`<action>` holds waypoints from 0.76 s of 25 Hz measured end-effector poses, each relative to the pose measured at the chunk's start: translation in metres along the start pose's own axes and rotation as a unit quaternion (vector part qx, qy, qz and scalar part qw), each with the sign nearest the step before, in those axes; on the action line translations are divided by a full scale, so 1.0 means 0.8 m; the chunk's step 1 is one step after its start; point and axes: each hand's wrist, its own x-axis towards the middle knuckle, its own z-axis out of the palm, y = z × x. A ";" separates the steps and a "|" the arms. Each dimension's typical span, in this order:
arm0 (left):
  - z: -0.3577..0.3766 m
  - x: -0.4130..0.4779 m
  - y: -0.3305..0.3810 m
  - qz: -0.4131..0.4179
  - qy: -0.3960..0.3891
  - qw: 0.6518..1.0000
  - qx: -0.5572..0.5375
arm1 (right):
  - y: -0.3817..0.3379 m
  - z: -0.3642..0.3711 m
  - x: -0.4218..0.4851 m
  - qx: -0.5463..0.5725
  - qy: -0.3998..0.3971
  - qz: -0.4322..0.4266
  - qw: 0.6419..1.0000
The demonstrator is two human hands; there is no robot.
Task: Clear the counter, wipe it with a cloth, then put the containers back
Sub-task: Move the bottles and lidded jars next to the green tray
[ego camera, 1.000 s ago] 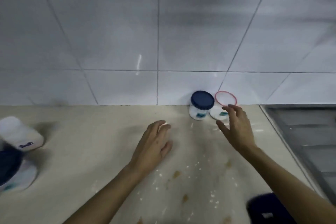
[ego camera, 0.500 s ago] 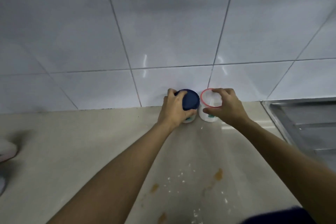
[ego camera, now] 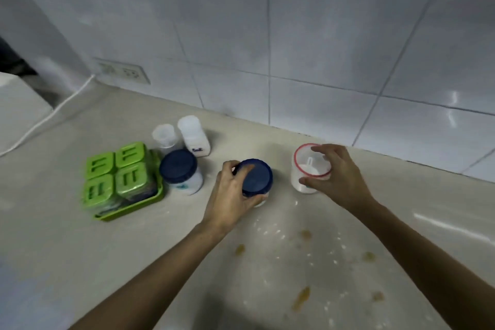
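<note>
My left hand grips a white jar with a dark blue lid from above, at the middle of the beige counter. To its right, my right hand holds a white container with a red rim, open at the top, with a white scoop inside. Whether either one is lifted off the counter I cannot tell. Left of them stand a second blue-lidded jar, a white salt shaker and a small clear cup.
A green tray of green-lidded spice boxes sits at the left. Brown stains and white crumbs dot the counter near me. A wall socket with a white cable is at the back left, by the tiled wall.
Both hands have brought the blue-lidded jar and the red-rimmed container away from the wall toward the left. My view swung left, revealing the green tray and other containers.
</note>
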 end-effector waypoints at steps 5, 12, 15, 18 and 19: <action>-0.069 0.028 -0.112 0.012 0.016 0.994 0.103 | -0.124 0.120 0.067 0.003 -0.067 -0.035 0.997; -0.078 0.062 -0.158 0.027 0.056 0.986 0.155 | -0.153 0.157 0.103 -0.046 -0.071 -0.038 0.996; -0.076 0.066 -0.168 0.026 0.059 0.986 0.156 | -0.157 0.166 0.104 -0.060 -0.068 -0.048 0.995; -0.074 0.062 -0.171 0.030 0.079 0.984 0.157 | -0.155 0.172 0.100 -0.061 -0.062 -0.044 0.995; -0.072 0.060 -0.171 0.033 0.083 0.985 0.150 | -0.153 0.171 0.097 -0.060 -0.063 -0.047 0.995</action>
